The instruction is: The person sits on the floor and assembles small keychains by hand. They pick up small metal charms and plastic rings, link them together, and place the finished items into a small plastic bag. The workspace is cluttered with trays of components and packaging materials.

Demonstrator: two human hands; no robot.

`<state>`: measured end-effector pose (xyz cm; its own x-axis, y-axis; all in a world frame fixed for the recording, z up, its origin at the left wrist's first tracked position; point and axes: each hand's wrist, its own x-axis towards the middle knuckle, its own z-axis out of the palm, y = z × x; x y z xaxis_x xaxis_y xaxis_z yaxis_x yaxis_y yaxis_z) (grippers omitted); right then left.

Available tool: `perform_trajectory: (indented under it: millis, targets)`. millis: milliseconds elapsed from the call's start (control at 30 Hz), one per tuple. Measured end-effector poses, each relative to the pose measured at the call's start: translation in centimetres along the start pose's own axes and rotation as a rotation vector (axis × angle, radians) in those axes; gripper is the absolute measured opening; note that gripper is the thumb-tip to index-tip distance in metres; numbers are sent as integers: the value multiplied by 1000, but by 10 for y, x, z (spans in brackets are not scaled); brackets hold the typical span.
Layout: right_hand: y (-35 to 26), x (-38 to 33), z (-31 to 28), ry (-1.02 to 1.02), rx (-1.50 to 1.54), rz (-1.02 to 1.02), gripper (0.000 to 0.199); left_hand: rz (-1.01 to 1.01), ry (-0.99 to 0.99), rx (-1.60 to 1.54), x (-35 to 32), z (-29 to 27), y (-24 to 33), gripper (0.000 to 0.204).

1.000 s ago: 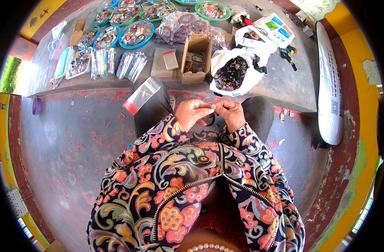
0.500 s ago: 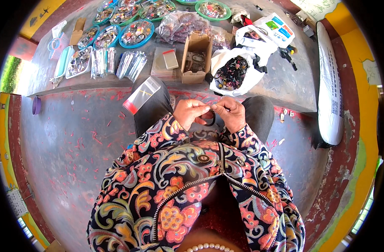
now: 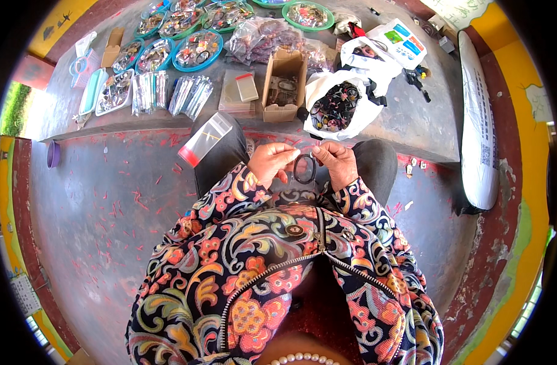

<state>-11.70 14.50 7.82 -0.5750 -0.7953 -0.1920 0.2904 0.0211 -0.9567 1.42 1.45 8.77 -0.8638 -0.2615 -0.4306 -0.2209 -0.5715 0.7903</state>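
Between my two hands hangs a black ring, which looks like a hair tie (image 3: 304,169), above my lap. My left hand (image 3: 270,163) pinches at the ring's upper left with thumb and forefinger. At its upper right, my right hand (image 3: 336,163) is also closed in a pinch. Small pale glints show at both fingertips; I cannot make out what they are. A clear plastic bag with a red edge (image 3: 206,139) lies on my left thigh, with a thin yellowish strip on it.
On the grey ledge (image 3: 412,131) stand a cardboard box (image 3: 283,112), a white bag of dark hair ties (image 3: 318,125), bundles of clear packets (image 3: 190,94) and several round trays of small goods (image 3: 197,48). A long white wrapped package (image 3: 478,121) leans at the right. Red scraps litter the floor.
My fingertips have moved slightly apart, and the black ring now hangs fully visible between them; before, the fingers partly covered it.
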Motion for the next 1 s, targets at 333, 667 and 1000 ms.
perform_trajectory:
  millis: [333,667,1000]
  targets:
    - [-2,3,2,57,38,68,18,62,57,79,0,5,5,18]
    - [3,7,-10,-171,-176,236,25,168,346,-23,12,-10,-8,23]
    - [9,7,-2,-184,-165,349,16,2,341,-19,8,-20,-16,25]
